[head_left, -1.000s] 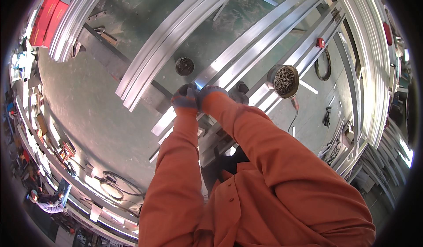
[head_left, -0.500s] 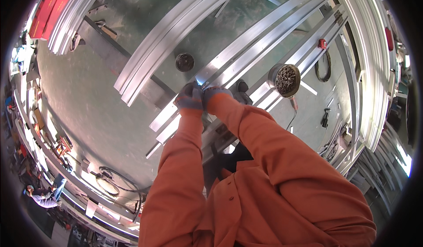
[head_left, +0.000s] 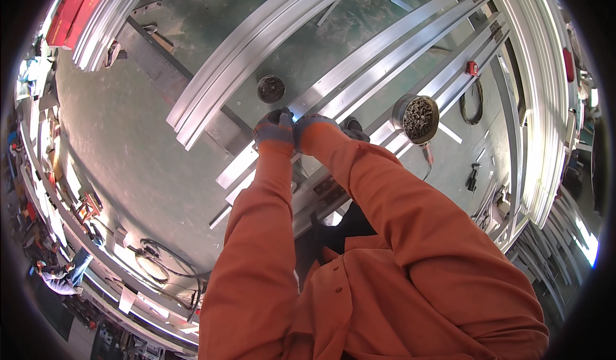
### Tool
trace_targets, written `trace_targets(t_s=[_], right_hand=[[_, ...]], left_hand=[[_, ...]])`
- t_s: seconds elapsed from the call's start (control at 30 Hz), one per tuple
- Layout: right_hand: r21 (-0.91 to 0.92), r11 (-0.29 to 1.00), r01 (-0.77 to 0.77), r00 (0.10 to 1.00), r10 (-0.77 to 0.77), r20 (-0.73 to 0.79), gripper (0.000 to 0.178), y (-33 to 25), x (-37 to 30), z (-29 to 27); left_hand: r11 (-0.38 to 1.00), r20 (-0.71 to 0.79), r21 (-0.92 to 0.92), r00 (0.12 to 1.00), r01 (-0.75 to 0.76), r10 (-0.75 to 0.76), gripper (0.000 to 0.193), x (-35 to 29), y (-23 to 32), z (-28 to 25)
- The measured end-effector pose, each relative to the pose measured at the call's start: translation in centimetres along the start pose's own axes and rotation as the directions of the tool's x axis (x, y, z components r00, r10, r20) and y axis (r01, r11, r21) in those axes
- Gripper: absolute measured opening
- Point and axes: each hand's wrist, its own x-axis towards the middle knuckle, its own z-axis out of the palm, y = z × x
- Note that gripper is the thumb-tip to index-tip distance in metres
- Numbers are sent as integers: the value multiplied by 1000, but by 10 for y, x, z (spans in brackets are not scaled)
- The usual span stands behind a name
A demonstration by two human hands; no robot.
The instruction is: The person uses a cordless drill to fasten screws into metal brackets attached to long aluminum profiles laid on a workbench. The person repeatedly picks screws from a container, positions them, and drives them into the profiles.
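Observation:
My left hand [head_left: 274,130], in a grey glove with an orange cuff, is closed over a long silver metal profile [head_left: 346,68]. Close beside it, my right hand [head_left: 313,132], gloved the same way, is curled closed on the same profile. A bright bluish glint shows between the hands. Whatever the fingers grip is hidden by the gloves. A second metal profile [head_left: 385,74] runs alongside. Just beyond my left hand stands a dark round tin [head_left: 271,88] with small pieces inside. To the right, a larger can [head_left: 404,117] holds many small metal fasteners.
More profiles [head_left: 224,71] lie bundled at the upper left, and others [head_left: 539,103] line the right side. A red tape measure [head_left: 471,68] rests on a profile, near a black cable loop [head_left: 473,106]. A black tool [head_left: 473,177] lies right. Another person [head_left: 61,276] is far left.
Both hands have shifted slightly up and away from me along the profile, staying close together. The view has moved a little. The person at far left has changed posture.

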Motion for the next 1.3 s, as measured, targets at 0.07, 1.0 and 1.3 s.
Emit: trace_targets(t_s=[0.07,1.0,1.3], right_hand=[[13,1000,-2,1000,2,-4,44,0,3,4],[16,1000,-7,1000,7,-16,45,-5,-14,-2],[-11,997,79,997,-80,-15,44,-2,-9,3]], left_hand=[[998,-14,-64,1000,7,-8,29,3,-16,8],[984,10,-177,1000,4,-2,31,-3,-22,4],[987,-7,-155,999,-42,41,23,1,-30,9]])
